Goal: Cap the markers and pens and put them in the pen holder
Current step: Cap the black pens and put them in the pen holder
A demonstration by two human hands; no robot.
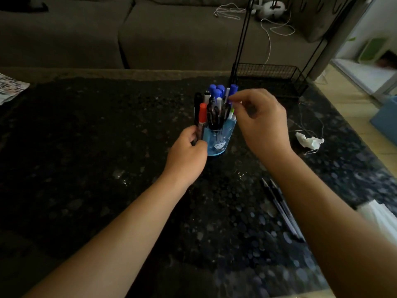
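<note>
A translucent blue pen holder [221,140] stands on the dark speckled table [96,147], packed with capped pens and blue-capped markers [217,91]. My left hand [187,155] is at the holder's left side. It grips a red-capped marker [202,114] and a black pen [196,108], both upright just outside the rim. My right hand [260,121] hovers over the holder's right side. Its thumb and forefinger are curved and slightly apart, next to a blue-capped marker [233,88], with nothing seen between them. Two black pens [281,209] lie on the table by my right forearm.
A crumpled tissue [309,141] with a thin cord lies to the right. A black wire rack [268,80] stands behind the holder. White paper [378,216] sits at the right edge and printed paper [10,87] at the far left. A grey sofa is beyond the table.
</note>
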